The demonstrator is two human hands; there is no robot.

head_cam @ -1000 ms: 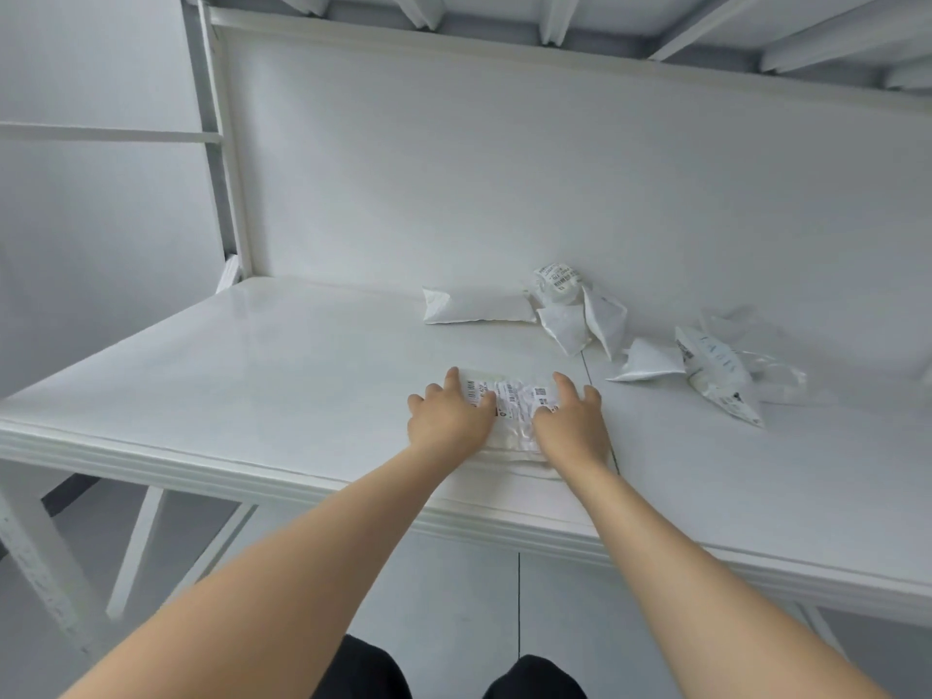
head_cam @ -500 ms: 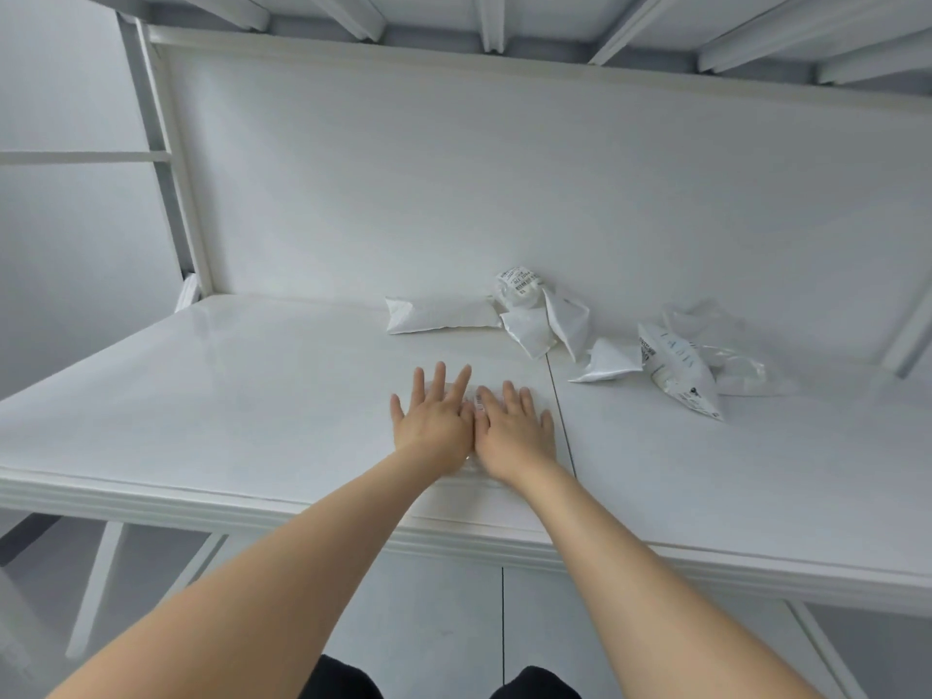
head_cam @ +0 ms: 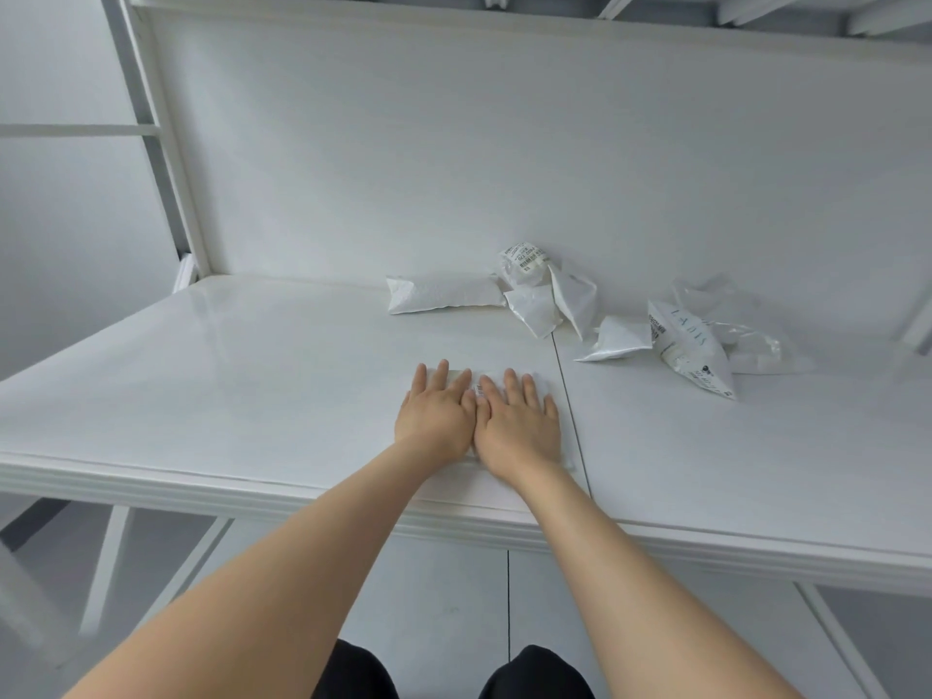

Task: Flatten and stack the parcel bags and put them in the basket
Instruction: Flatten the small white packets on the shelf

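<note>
Head view: a white table [head_cam: 201, 396] stands against a white back panel [head_cam: 454, 169]. The left hand [head_cam: 436, 413] and right hand [head_cam: 519, 426] lie flat, fingers straight, side by side, pressing a parcel bag [head_cam: 461, 376] near the front edge. Crumpled bags [head_cam: 691, 345] lie at 1 o'clock. A second ago the hands were apart, with the label showing between them.

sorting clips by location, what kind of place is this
Likely a parcel packing or sorting station: white workbench with a back panel, and crumpled parcel bags with shipping labels lying on it.
</note>
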